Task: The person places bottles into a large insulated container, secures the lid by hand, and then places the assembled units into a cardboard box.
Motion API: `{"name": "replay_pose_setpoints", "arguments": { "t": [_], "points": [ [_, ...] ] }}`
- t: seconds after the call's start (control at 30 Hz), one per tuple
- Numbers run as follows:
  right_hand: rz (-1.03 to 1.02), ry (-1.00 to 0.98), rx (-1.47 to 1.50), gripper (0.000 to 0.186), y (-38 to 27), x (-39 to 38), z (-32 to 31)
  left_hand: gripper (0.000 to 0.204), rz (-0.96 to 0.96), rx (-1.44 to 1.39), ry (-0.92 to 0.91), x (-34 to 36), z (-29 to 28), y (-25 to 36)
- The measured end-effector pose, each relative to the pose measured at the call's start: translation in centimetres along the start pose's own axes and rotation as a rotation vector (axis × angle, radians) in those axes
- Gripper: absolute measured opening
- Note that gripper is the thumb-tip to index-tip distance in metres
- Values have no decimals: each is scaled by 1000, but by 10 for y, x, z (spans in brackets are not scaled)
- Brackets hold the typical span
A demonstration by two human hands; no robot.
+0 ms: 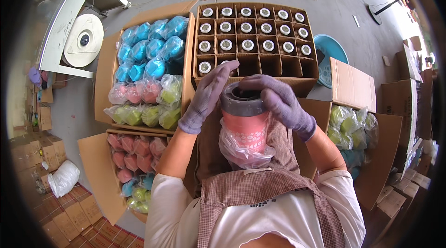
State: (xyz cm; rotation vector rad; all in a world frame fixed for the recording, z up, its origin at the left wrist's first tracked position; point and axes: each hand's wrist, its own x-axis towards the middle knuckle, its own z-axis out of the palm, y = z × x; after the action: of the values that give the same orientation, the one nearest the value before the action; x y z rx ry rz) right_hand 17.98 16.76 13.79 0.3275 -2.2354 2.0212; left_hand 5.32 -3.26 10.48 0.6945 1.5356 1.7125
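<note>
The pink cup [244, 129] stands upright, slightly tilted, in front of the wearer's brown checked apron [253, 187], just off the near edge of a divided carton [304, 83]; what supports it from below cannot be told. A thick grey rim [242, 107] tops it, and clear plastic wrap [241, 155] bunches around its lower part. The gloved right hand [283, 101] grasps the rim at its right side, fingers bent across the far edge and thumb toward the near one. The gloved left hand [208, 99] is released, fingers straight and together, raised just beside the rim's left; whether its palm touches cannot be told. Its fingertips overlap the near edge of the divided carton, where white-lidded jars [247, 45] stand in the cells, filling the three far rows and continuing from the near left corner. Along that carton's left edge, another carton [189, 48] carries wrapped blue pieces [155, 49] toward its far edge, pink and green ones nearer. By its near edge, a third carton [95, 164] holds pink, blue and green bundles. A blue basin [341, 52] sits beyond the divided carton's right edge.
</note>
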Motion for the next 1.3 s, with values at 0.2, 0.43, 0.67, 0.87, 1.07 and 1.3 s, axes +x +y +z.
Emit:
{"name": "replay_pose_setpoints", "arguments": {
  "t": [0.2, 0.43, 0.67, 0.87, 1.07, 1.3],
  "points": [
    [-65, 16, -84, 40, 12, 9, 3, 69, 39, -69, -15, -7, 17, -4],
    [-101, -121, -523, 28, -14, 17, 6, 73, 7, -178, -314, 27, 8, -13],
    [84, -647, -461, 27, -67, 36, -42, 63, -76, -291, -320, -8, 37, 25],
    [215, -793, -581, 28, -100, 27, -28, 56, -60, -272, -323, -30, 57, 25],
    [366, -524, -1045, 32, -110, -7, 3, 60, 229, -142, -223, -31, 84, -3],
    [306, -245, -1218, 38, -99, -42, 2, 76, 218, 122, -223, -89, 66, 1]
  ]
}}
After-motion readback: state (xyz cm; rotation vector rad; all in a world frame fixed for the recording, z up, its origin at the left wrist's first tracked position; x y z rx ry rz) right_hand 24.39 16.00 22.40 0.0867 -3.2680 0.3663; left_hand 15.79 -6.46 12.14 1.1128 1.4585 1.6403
